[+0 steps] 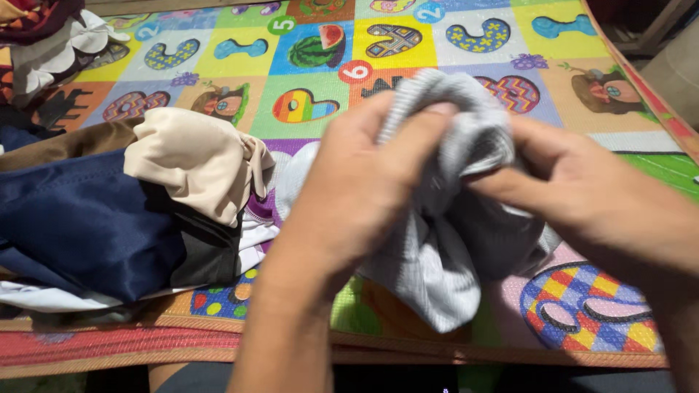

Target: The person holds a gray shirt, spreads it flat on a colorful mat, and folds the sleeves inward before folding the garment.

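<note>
Garment, grey, ribbed knit, bunched (451,240): being held up at centre of view, clear of the bright patchwork play mat printed with numbers and fruit (408,44), lower folds hanging toward 6 o'clock. Left hand (364,182): closing round the bundle from 9 o'clock, thumb pressing flat over the top fold, remaining fingers wrapped behind and out of sight. Right hand (582,189): reaching in from 3 o'clock, fingertips buried in the cloth, seemingly pinching an inner layer; exact grip hidden by folds.

Heap of loose clothing at 9 o'clock, lying well apart from the hands: cream soft fabric piece (196,160) resting on top, navy blue cloth (80,218) spreading beneath it, brown velvety piece (65,145) tucked behind, black and white edges showing under the navy. Second small pile of patterned cloth (51,44) sitting at 10 o'clock, at the mat's far corner.

Handling note, by judgement: keeping the left thumb firm on the top fold while drawing the pinched layer steadily outward toward 3 o'clock; avoiding jerking, as ribbed knit stretches easily; holding the bundle above the mat so hanging folds are not snagging.
</note>
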